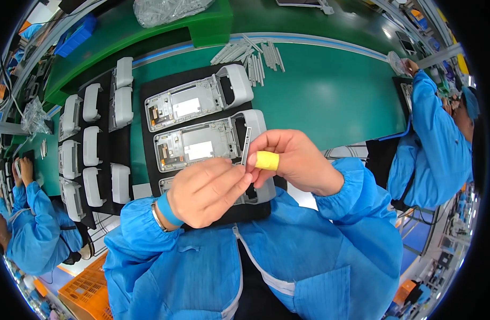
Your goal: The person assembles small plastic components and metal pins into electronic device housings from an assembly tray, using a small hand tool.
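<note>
My right hand [290,160], with a yellow finger cot on one finger, pinches a thin grey plastic strip [245,144] held upright. My left hand [207,189] meets it from the left, fingertips touching the strip's lower end. Both hands hover over a black mat [149,93] that carries three open grey device housings: one at the back [197,98], one in the middle [202,144], and a third [253,194] mostly hidden under my hands.
A pile of grey strips [253,56] lies on the green table behind the mat. Left of it, a black tray [103,133] holds several white covers. A green box [149,29] with a plastic bag stands at the back. Workers in blue coats sit at right [437,144] and left [31,224]. An orange crate [87,293] sits below left.
</note>
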Demonstrator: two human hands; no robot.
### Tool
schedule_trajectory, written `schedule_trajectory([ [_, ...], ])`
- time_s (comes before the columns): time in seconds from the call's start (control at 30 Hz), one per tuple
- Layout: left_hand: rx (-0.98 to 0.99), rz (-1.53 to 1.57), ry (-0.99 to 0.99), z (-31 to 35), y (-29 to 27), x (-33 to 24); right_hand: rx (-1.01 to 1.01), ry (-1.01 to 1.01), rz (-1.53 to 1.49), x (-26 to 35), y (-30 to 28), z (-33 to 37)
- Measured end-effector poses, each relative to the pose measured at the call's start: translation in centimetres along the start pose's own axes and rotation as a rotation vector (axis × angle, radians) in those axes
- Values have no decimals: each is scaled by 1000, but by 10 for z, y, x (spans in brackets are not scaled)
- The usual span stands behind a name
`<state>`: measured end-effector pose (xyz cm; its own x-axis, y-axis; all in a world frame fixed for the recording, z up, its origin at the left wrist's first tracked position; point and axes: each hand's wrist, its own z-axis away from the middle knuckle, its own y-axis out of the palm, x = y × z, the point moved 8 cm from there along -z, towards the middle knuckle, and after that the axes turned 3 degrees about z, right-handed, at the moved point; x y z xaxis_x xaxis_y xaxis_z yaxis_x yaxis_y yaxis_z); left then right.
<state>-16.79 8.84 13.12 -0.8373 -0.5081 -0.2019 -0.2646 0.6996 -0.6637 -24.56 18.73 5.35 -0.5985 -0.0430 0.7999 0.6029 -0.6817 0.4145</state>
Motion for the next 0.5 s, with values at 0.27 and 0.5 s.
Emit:
schedule_trajectory([
  [0.27,116,119,-78,19,12,-5,-256,-283,105,12,-48,24],
  [0.5,551,30,-762,79,38,7,-347,-17,120,-61,-93,34],
])
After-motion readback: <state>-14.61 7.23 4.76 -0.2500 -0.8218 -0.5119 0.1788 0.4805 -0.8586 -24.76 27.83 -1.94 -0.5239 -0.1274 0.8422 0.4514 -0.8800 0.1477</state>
